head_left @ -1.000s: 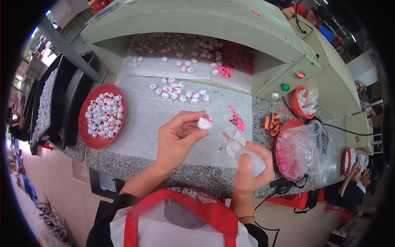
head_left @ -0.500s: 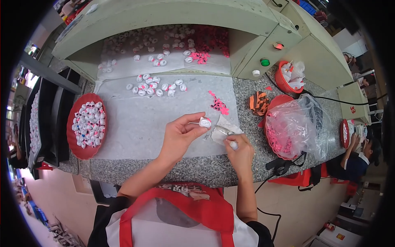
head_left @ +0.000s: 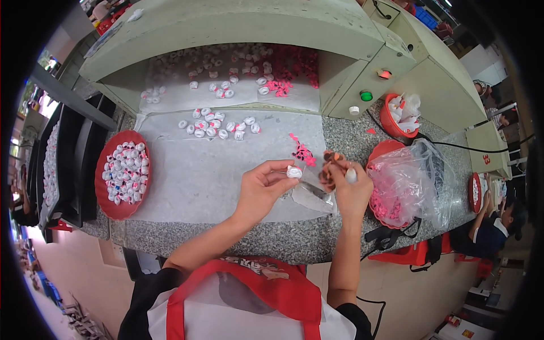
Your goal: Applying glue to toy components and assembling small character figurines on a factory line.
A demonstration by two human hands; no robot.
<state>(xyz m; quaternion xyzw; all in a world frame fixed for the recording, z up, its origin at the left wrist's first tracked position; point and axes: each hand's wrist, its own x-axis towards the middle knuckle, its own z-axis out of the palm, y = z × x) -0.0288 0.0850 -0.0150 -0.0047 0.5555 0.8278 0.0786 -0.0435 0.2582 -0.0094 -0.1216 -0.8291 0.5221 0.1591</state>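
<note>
Between the thumb and fingers of my left hand (head_left: 263, 187) is a small white rounded piece with a pink spot (head_left: 294, 172), held above the white work sheet (head_left: 198, 170). Just right of it, my right hand (head_left: 352, 190) pinches a crumpled orange-and-black striped cloth (head_left: 330, 171). A white rounded tool end (head_left: 351, 175) also sticks out of that hand; the rest of it is hidden. Below and between the hands lies a folded whitish scrap (head_left: 310, 199). Small pink cut-outs (head_left: 303, 153) lie beyond the hands, near several white pieces (head_left: 211, 126).
A red dish of white pieces (head_left: 102, 187) stands left. To the right are a red dish under a clear plastic bag (head_left: 425, 181) and an orange-red basket (head_left: 391, 122). A pale green cabinet (head_left: 226, 28) overhangs the far side. A co-worker (head_left: 493, 226) sits far right.
My right hand has moved up and right from the whitish scrap, and the striped cloth has left its spot on the counter for that hand. My left hand still holds the white piece, slightly further right.
</note>
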